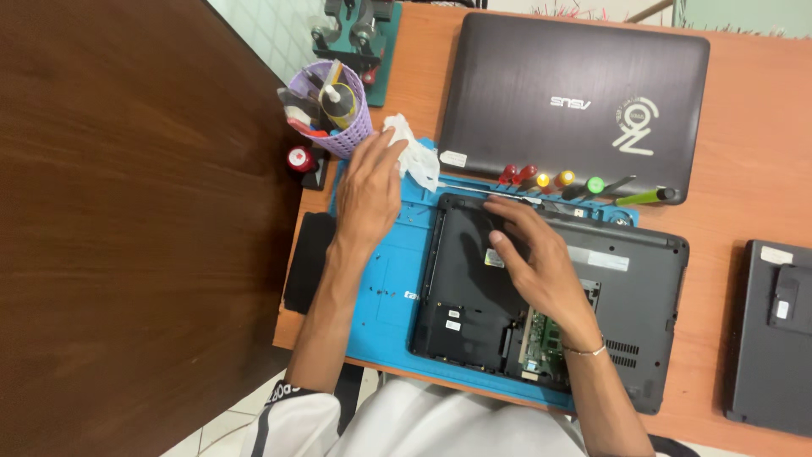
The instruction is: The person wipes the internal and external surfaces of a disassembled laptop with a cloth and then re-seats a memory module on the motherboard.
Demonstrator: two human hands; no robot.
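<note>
Nearest the camera: white shirt (pixel 440 427) with a dark-trimmed sleeve, both forearms reaching away over the desk (pixel 744 127).

Right hand (pixel 541 258), thin bracelet at the wrist, lies palm down on an upturned dark laptop (pixel 474 296). Fingers spread flat and pointing toward the far-left corner of the case; it grips nothing, only presses on the bottom panel. Laptop sits on a blue work mat (pixel 389 279), long axis running left to right, slightly tilted so the right end comes nearer. An opening beside the wrist shows a green circuit board (pixel 554 332).

Left hand (pixel 370 190) is stretched over the mat's far-left part, fingers loosely extended, fingertips touching a crumpled white cloth (pixel 414 152). Cannot tell whether it pinches the cloth or merely rests on it.

Along the mat's far edge: row of screwdrivers (pixel 558 180) with red, yellow and green handles. Black flat piece (pixel 309 262) lies off the mat's left edge.

Farther out: a closed grey laptop (pixel 575 93), a lilac basket (pixel 342 127) full of tools, a small red-capped item (pixel 299 158) beside it. Another dark device (pixel 774 338) at far right.
</note>
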